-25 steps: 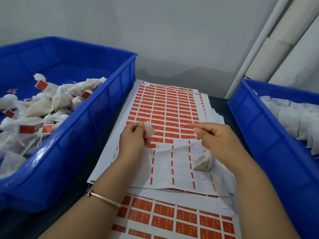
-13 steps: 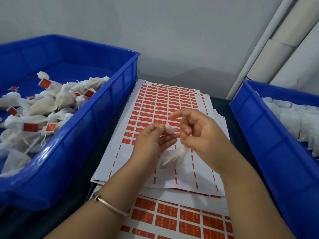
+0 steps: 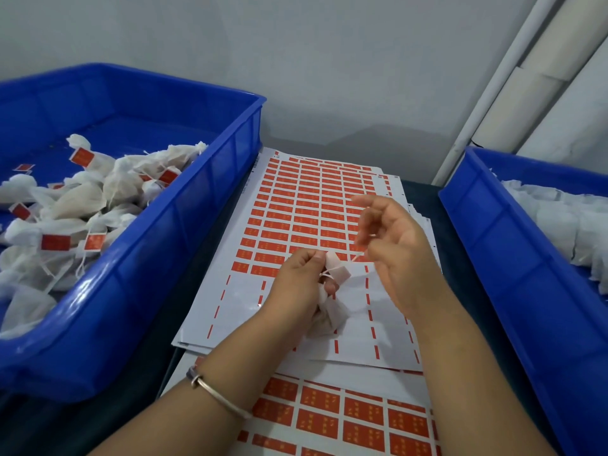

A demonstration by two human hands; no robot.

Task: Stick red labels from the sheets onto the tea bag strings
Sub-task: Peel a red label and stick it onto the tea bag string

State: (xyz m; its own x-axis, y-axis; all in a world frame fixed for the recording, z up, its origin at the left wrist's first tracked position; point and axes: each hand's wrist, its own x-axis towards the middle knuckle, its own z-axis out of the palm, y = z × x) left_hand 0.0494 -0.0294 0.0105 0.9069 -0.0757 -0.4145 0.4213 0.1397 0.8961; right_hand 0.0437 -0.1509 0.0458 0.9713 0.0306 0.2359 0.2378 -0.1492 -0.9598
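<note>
The left hand (image 3: pixel 297 284) pinched a peeled label (image 3: pixel 337 269), pale side up, with the tea bag (image 3: pixel 324 315) held beneath it over the label sheet (image 3: pixel 296 212). The right hand (image 3: pixel 399 255) pinched the string (image 3: pixel 357 257) taut beside it. For a sound bond, the string needed to lie centred across the adhesive before folding.

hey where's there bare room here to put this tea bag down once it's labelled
The far end of the left blue bin, behind the heap of labelled bags, shows bare blue floor. The peeled white stretch of the top label sheet, left of your left hand, is free too. The right blue bin looks packed with unlabelled bags.
</note>
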